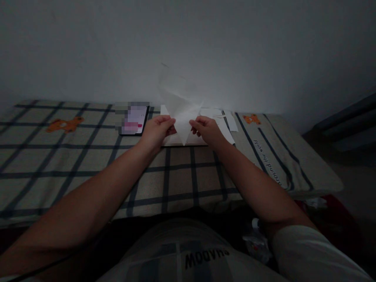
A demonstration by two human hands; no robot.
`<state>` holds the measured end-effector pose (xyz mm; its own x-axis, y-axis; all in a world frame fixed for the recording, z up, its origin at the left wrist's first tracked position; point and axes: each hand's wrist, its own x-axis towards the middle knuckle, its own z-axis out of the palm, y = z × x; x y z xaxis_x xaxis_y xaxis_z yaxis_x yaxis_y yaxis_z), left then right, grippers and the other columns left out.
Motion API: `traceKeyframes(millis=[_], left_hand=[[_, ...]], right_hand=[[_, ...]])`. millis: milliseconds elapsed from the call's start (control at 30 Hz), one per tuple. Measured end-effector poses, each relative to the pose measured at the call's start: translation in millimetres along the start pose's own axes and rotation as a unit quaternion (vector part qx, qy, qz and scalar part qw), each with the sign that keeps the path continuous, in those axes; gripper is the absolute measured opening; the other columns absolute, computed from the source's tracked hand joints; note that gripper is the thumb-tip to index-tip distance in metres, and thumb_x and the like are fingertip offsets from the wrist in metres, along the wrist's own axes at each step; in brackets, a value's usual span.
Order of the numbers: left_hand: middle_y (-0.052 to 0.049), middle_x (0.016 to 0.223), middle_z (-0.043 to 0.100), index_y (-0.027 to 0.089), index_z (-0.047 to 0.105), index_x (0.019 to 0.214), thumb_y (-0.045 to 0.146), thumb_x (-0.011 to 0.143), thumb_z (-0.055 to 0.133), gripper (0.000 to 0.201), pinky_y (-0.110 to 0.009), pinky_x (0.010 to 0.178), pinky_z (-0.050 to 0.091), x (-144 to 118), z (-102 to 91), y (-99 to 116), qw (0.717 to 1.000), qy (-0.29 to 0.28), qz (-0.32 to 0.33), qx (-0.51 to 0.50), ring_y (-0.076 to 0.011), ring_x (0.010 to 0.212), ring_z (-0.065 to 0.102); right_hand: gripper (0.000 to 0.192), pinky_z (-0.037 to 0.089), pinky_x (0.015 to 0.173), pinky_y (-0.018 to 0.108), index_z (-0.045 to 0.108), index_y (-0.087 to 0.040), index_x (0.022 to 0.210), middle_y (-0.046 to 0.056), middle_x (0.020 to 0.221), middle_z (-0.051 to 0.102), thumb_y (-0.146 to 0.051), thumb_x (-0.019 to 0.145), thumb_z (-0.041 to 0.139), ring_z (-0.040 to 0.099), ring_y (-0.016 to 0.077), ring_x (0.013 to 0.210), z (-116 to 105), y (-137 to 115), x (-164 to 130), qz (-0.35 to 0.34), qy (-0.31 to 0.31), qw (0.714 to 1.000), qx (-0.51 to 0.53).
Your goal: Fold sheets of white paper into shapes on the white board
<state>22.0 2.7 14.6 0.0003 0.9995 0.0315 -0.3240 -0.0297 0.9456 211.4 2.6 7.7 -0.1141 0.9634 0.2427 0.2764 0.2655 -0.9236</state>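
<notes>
A thin white sheet of paper [183, 113] is held up between my two hands, its lower end tapering to a point and its upper part spreading toward the wall. My left hand [161, 127] pinches the sheet's left edge between thumb and fingers. On the opposite edge, my right hand [205, 128] grips it the same way, fingers curled. Beneath both hands lies a flat white pad or stack of paper [199, 139] with a dark front edge. Loose white paper pieces [232, 121] rest at its right side.
Left of the pad lies a phone [136, 119] with its screen lit, partly blurred out. A checked cloth [179, 172] with orange bear figures covers the table. A pale wall [188, 35] stands behind. Below the table's right front is a clear plastic bag [257, 248].
</notes>
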Motion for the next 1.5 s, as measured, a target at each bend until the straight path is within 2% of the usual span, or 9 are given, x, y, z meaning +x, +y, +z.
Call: traceKeyframes(millis=[233, 333, 433, 567, 700, 1033, 1233, 1367, 1500], left_hand=[[0.001, 0.060, 0.064, 0.016, 0.065, 0.065, 0.022, 0.087, 0.068, 0.022, -0.020, 0.055, 0.054, 2.1, -1.1, -4.8, 0.996, 0.024, 0.080, 0.038, -0.0092, 0.052, 0.059], [0.003, 0.063, 0.064, 0.017, 0.067, 0.071, 0.013, 0.079, 0.074, 0.011, -0.019, 0.055, 0.053, 4.8, -3.0, -5.6, 0.991, 0.057, 0.122, 0.026, -0.0096, 0.056, 0.061], [0.004, 0.062, 0.063, 0.018, 0.066, 0.072, 0.011, 0.077, 0.076, 0.013, -0.018, 0.056, 0.054, 7.0, -3.8, -3.9, 0.988, 0.073, 0.132, 0.010, -0.0090, 0.056, 0.060], [0.004, 0.056, 0.058, 0.017, 0.061, 0.063, 0.016, 0.087, 0.070, 0.026, -0.017, 0.051, 0.050, 9.9, -4.6, -2.0, 0.989, 0.079, 0.126, 0.012, -0.0075, 0.049, 0.053], [0.004, 0.056, 0.060, 0.017, 0.061, 0.065, 0.012, 0.085, 0.071, 0.023, -0.016, 0.050, 0.049, 12.1, -5.3, -3.9, 0.990, 0.081, 0.112, 0.020, -0.0072, 0.048, 0.055], [0.002, 0.059, 0.063, 0.018, 0.060, 0.064, 0.017, 0.078, 0.076, 0.021, -0.019, 0.054, 0.054, -0.4, -3.0, -3.7, 0.997, 0.026, 0.063, 0.046, -0.0094, 0.052, 0.061], [0.000, 0.072, 0.069, 0.017, 0.067, 0.073, 0.019, 0.074, 0.079, 0.013, -0.019, 0.059, 0.056, 7.8, -9.2, -2.2, 0.998, 0.033, 0.046, 0.005, -0.0097, 0.060, 0.064], [0.000, 0.065, 0.064, 0.016, 0.064, 0.066, 0.018, 0.080, 0.075, 0.018, -0.019, 0.055, 0.053, 11.1, -10.4, -1.6, 1.000, 0.029, 0.005, 0.000, -0.0080, 0.053, 0.058], [0.000, 0.064, 0.061, 0.016, 0.063, 0.065, 0.023, 0.087, 0.070, 0.024, -0.019, 0.057, 0.054, 11.5, -9.1, -1.2, 0.999, 0.053, 0.008, 0.001, -0.0092, 0.056, 0.058]], right_hand=[[0.031, 0.038, 0.058, 0.027, 0.059, -0.021, 0.069, -0.003, 0.061, 0.062, -0.042, 0.090, 0.067, 0.049, 0.0100, 0.055, -2.6, -0.8, 1.0, -0.022, -0.021, 1.000, -0.005], [0.032, 0.038, 0.057, 0.027, 0.059, -0.020, 0.069, -0.003, 0.060, 0.062, -0.044, 0.089, 0.068, 0.049, 0.0097, 0.054, -3.4, -0.9, 1.3, -0.034, -0.031, 0.999, -0.004], [0.033, 0.039, 0.058, 0.027, 0.060, -0.020, 0.069, -0.003, 0.060, 0.062, -0.046, 0.088, 0.068, 0.050, 0.0100, 0.054, -4.1, -1.0, 1.7, -0.042, -0.043, 0.998, -0.015], [0.033, 0.040, 0.058, 0.026, 0.059, -0.020, 0.070, -0.003, 0.060, 0.061, -0.046, 0.087, 0.069, 0.051, 0.0101, 0.055, -4.9, -2.7, 1.8, -0.047, -0.069, 0.996, -0.011], [0.030, 0.040, 0.055, 0.025, 0.059, -0.020, 0.069, -0.003, 0.061, 0.062, -0.043, 0.087, 0.068, 0.050, 0.0093, 0.054, -5.2, -2.6, 1.4, -0.031, -0.072, 0.997, -0.003], [0.032, 0.035, 0.052, 0.025, 0.054, -0.022, 0.067, -0.005, 0.057, 0.054, -0.035, 0.096, 0.061, 0.047, 0.0088, 0.050, -8.8, -0.5, 5.2, -0.012, 0.062, 0.998, 0.009], [0.033, 0.033, 0.053, 0.028, 0.056, -0.021, 0.066, -0.004, 0.057, 0.055, -0.036, 0.095, 0.062, 0.045, 0.0099, 0.051, -11.3, 3.1, 6.1, -0.030, 0.048, 0.998, -0.020], [0.031, 0.033, 0.055, 0.029, 0.056, -0.021, 0.068, -0.004, 0.058, 0.054, -0.037, 0.094, 0.062, 0.046, 0.0107, 0.053, -12.8, 8.0, 9.3, -0.030, 0.042, 0.998, -0.034], [0.031, 0.034, 0.057, 0.029, 0.057, -0.021, 0.067, -0.003, 0.059, 0.056, -0.037, 0.093, 0.061, 0.047, 0.0108, 0.055, -14.8, 8.0, 10.2, -0.025, 0.024, 0.998, -0.051]])
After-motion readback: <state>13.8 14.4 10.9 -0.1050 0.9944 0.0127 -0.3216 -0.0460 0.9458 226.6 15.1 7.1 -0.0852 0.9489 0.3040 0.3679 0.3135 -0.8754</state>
